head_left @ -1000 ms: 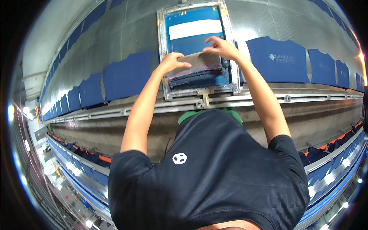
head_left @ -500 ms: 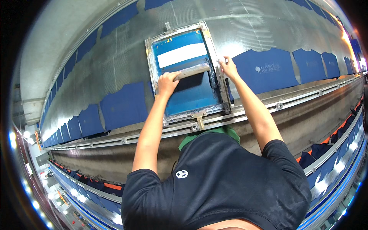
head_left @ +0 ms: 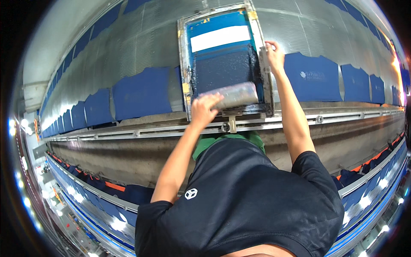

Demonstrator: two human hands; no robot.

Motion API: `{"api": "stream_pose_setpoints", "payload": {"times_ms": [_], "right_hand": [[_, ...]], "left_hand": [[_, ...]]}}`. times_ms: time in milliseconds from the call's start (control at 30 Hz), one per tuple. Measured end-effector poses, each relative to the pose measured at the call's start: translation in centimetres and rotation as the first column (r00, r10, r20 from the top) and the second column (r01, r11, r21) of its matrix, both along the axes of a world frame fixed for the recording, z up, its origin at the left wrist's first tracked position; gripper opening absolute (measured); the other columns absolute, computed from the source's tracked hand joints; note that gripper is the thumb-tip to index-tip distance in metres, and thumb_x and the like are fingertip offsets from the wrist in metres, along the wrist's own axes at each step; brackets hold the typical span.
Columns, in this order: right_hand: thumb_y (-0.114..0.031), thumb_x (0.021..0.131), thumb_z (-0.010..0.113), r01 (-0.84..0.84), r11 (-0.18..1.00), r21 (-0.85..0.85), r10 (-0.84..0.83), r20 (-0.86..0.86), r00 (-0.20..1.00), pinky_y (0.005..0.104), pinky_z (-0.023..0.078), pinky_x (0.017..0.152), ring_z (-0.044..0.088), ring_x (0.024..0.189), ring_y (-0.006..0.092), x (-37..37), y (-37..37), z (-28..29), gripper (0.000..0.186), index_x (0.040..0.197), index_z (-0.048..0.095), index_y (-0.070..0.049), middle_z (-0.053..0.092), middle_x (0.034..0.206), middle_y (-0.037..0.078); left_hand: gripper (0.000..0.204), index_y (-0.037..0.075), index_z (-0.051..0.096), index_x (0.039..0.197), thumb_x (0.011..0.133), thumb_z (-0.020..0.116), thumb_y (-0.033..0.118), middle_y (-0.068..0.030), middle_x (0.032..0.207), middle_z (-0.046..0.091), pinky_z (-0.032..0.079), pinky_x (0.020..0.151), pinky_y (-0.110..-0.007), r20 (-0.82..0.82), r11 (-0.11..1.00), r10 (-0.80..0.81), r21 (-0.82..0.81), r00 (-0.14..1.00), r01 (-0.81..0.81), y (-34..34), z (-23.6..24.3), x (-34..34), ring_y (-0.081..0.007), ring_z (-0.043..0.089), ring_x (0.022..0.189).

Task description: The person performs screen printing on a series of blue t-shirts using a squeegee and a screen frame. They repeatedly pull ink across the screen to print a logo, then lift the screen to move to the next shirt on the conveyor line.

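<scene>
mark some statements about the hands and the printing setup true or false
1. The left hand is on the squeegee. True.
2. The right hand is also on the squeegee. False: it is at the right side of the screen-printing frame.
3. Dark ink spreads inside the frame, beyond the squeegee. True.
4. A white strip crosses the frame's near end. False: it lies toward the far end.
5. The fabric panel just right of the frame is blue. True.

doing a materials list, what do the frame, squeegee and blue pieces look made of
Frame: probably metal, as its bars are grey with dull glints, stained dark. Squeegee: its grey, slightly glossy face suggests metal or worn wood; blur leaves that open. Blue pieces: likely fabric, matte, lying flat with slightly wavy edges.
</scene>
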State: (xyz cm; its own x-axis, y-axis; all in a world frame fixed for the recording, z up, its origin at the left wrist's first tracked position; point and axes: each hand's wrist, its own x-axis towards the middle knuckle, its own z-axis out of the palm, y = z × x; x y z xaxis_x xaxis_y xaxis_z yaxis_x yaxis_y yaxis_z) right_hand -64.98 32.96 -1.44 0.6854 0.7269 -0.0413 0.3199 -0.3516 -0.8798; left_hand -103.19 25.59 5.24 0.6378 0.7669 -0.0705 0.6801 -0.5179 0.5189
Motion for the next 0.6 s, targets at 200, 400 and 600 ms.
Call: {"api": "stream_pose_setpoints", "payload": {"times_ms": [200,400,600], "right_hand": [[-0.026,0.104,0.065,-0.016,0.993,0.113,0.033,-0.154,0.988,0.0309,0.046,0.061,0.054,0.067,0.0092,-3.1,-0.1,1.7,0.019,0.115,0.075,-0.013,0.062,0.073,-0.001],[-0.022,0.105,0.064,-0.039,0.983,0.177,0.087,-0.275,0.958,0.0253,0.041,0.06,0.05,0.069,0.0045,-4.0,-1.0,-3.1,0.018,0.114,0.074,-0.009,0.059,0.075,-0.003],[-0.019,0.104,0.063,0.016,0.99,0.142,0.021,-0.258,0.966,0.0297,0.044,0.064,0.05,0.07,0.0086,-5.1,-1.9,-4.9,0.017,0.113,0.073,-0.009,0.059,0.075,0.0]], "left_hand": [[0.061,0.029,0.071,0.135,0.076,0.079,0.015,0.0069,0.144,0.067,0.045,0.104,-0.041,0.007,0.997,0.044,-0.069,0.999,-0.044,-2.5,0.6,-3.8,-0.0192,0.06,0.132],[0.044,0.019,0.078,0.116,0.077,0.085,0.038,0.0014,0.125,0.075,0.044,0.096,-0.041,-0.142,0.965,0.179,0.219,0.973,-0.146,0.0,0.5,-4.1,-0.0193,0.066,0.118],[0.034,0.019,0.077,0.11,0.077,0.082,0.016,0.0034,0.115,0.075,0.046,0.094,-0.042,-0.245,0.989,0.129,0.108,0.961,-0.105,2.4,1.0,-5.6,-0.0215,0.067,0.108]]}}
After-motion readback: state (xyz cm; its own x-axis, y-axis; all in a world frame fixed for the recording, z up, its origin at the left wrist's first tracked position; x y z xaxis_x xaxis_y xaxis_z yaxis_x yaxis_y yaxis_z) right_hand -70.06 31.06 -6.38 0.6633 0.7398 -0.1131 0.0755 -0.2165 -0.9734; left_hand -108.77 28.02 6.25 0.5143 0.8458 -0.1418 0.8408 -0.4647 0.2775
